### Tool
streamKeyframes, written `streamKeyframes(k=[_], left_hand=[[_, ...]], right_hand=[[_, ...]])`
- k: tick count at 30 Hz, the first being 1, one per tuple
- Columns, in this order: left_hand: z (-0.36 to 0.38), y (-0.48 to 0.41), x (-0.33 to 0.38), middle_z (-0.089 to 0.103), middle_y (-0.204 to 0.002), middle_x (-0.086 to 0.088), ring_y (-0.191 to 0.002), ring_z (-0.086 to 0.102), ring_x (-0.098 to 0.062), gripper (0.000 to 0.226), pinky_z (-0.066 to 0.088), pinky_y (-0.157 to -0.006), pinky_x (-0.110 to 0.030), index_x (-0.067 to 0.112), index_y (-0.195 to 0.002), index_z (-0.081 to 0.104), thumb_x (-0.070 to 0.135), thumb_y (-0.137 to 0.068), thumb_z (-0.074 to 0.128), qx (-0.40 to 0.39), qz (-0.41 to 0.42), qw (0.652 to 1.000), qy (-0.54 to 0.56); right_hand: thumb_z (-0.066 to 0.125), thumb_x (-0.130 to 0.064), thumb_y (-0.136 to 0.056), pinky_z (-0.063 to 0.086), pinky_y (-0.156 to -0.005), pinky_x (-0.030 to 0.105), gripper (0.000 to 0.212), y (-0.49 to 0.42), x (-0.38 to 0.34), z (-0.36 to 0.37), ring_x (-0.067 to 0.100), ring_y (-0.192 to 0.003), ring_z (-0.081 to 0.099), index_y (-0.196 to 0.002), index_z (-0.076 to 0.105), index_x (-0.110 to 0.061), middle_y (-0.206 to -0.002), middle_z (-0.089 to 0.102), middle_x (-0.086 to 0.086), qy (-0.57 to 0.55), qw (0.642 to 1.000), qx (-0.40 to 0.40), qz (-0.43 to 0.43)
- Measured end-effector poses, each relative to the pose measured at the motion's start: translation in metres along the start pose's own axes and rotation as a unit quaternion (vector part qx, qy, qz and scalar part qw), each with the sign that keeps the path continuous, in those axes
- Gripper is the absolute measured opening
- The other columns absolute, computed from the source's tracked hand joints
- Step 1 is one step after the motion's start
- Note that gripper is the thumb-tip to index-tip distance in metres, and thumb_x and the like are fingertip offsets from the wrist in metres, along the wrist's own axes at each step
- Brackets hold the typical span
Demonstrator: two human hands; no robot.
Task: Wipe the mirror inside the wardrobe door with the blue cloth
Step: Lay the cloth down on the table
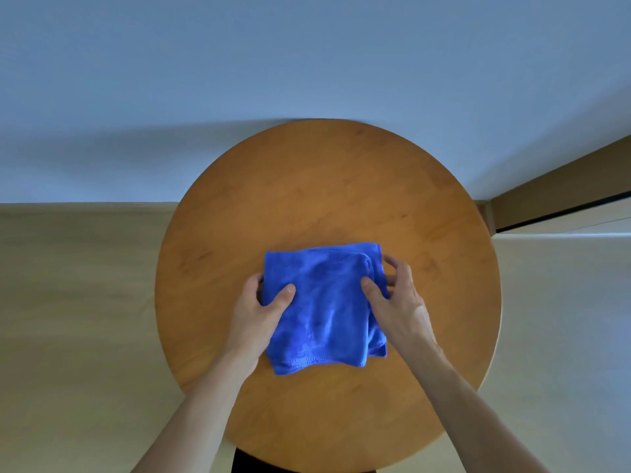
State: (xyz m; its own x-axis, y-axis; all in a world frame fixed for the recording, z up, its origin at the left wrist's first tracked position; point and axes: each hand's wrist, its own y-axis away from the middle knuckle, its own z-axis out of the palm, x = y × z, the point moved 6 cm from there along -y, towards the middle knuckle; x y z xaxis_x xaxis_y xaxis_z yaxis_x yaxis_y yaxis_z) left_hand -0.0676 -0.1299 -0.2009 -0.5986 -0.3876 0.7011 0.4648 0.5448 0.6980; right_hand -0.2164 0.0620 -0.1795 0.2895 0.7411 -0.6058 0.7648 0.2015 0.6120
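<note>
Gripping fuzzy folded blue cloth (321, 308); round wooden table (341, 186).

Round wooden table (327, 186), folded blue cloth (324, 308) flat near its middle.

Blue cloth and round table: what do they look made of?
Blue cloth: soft, fuzzy pile with a stitched hem along the near edge, matte; it looks like microfibre, though the fibre itself can't be confirmed. It lies folded, with both hands gripping its sides.
Round table: warm orange-brown top with faint grain streaks and dark knot marks, smooth low-sheen finish; wood or wood veneer, I can't tell which.
</note>
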Motion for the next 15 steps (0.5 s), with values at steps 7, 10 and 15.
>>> streamKeyframes(k=[7,10,15], left_hand=[[0.003,-0.001,0.004,0.050,-0.133,0.019,-0.115,0.052,-0.001,0.077,0.041,-0.093,-0.021,0.037,-0.152,0.031,0.023,-0.090,0.074,0.041,0.072,0.984,-0.161],[0.008,-0.001,0.021,0.043,-0.120,0.004,-0.110,0.043,-0.006,0.078,0.035,-0.096,-0.021,0.036,-0.154,0.033,0.025,-0.089,0.076,0.062,0.168,0.946,-0.272],[0.009,-0.021,0.033,0.042,-0.118,0.004,-0.097,0.052,0.003,0.029,0.040,-0.084,-0.007,0.035,-0.119,0.058,0.032,-0.093,0.070,0.042,0.145,0.950,-0.274]], right_hand=[[0.069,-0.034,-0.089,0.045,-0.069,0.026,0.042,0.005,-0.007,0.003,0.011,-0.114,0.038,-0.129,0.055,-0.034,-0.122,0.040,-0.012,0.130,0.975,0.108,-0.143],[0.070,-0.035,-0.089,0.041,-0.062,0.019,0.030,0.000,-0.013,0.008,0.007,-0.106,0.046,-0.116,0.058,-0.031,-0.113,0.043,-0.015,0.132,0.974,0.099,-0.155],[0.068,-0.040,-0.090,0.043,-0.069,0.026,0.022,-0.015,-0.017,0.013,0.009,-0.097,0.052,-0.105,0.057,-0.029,-0.104,0.050,-0.015,0.136,0.980,0.088,-0.118]])
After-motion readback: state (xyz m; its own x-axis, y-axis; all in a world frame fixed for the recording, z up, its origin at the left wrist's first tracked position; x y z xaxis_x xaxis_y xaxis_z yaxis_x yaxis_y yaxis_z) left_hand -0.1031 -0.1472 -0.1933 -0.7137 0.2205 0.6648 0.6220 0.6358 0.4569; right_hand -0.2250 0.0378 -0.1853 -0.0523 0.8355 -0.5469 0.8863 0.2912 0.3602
